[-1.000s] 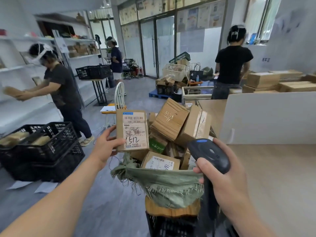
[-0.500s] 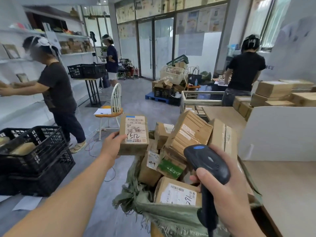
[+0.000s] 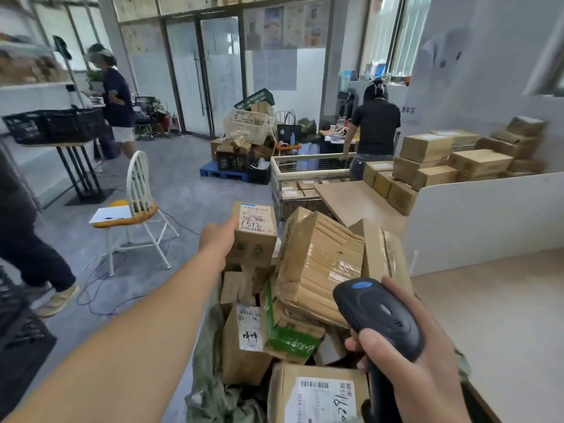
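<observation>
— What are my hands doing?

— Your left hand (image 3: 218, 239) is gripping the small box (image 3: 254, 236) by its near side, arm stretched out. The fingers are hiding behind it. Your right hand (image 3: 427, 370) is clenching the handle of the scanner (image 3: 378, 315), close to your body.

— What am I risking?

— You are holding smooth brown card from one side only, so I think the box is liable to twist out and drop into the pile below it. Its paper label is also facing up and away from the scanner's nose. The beam may be missing it, or catching the labelled box (image 3: 317, 395) lying just under your right hand instead.

— And around them?

— Right of your left hand a big carton (image 3: 320, 264) is leaning, creased and dented, with glossy tape wrinkling across it. Beneath both hands the coarse green woven sack (image 3: 210, 377) is slumping open. The scanner is rounded black plastic with a blue button.
</observation>
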The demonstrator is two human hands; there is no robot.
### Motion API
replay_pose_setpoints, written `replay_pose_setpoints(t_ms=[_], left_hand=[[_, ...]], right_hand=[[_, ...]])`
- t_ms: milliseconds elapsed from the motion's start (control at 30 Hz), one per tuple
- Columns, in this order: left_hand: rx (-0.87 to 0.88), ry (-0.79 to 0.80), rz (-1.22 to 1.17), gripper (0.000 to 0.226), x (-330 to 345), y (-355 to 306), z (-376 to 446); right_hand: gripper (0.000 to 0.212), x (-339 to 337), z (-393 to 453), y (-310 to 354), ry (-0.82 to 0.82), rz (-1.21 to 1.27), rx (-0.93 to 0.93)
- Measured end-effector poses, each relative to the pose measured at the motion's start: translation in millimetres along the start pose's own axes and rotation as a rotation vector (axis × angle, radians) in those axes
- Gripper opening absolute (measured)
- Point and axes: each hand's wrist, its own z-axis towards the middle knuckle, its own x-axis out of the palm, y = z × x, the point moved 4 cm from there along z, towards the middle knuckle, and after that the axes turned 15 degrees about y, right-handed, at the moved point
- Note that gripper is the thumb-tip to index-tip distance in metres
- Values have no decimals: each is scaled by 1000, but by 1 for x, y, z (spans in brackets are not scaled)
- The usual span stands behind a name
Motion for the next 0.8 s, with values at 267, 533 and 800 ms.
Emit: replay_pose_setpoints(t_ms=[267, 533, 800], left_hand=[[-87, -9, 162, 74, 37, -3, 21], [-73, 18, 194, 52, 34, 0, 40], [-46, 10, 226, 55, 38, -9, 31]], right_hand=[[108, -14, 7, -4, -122, -2, -11], [102, -18, 14, -10, -119, -26, -2], [103, -18, 18, -13, -134, -32, 2]])
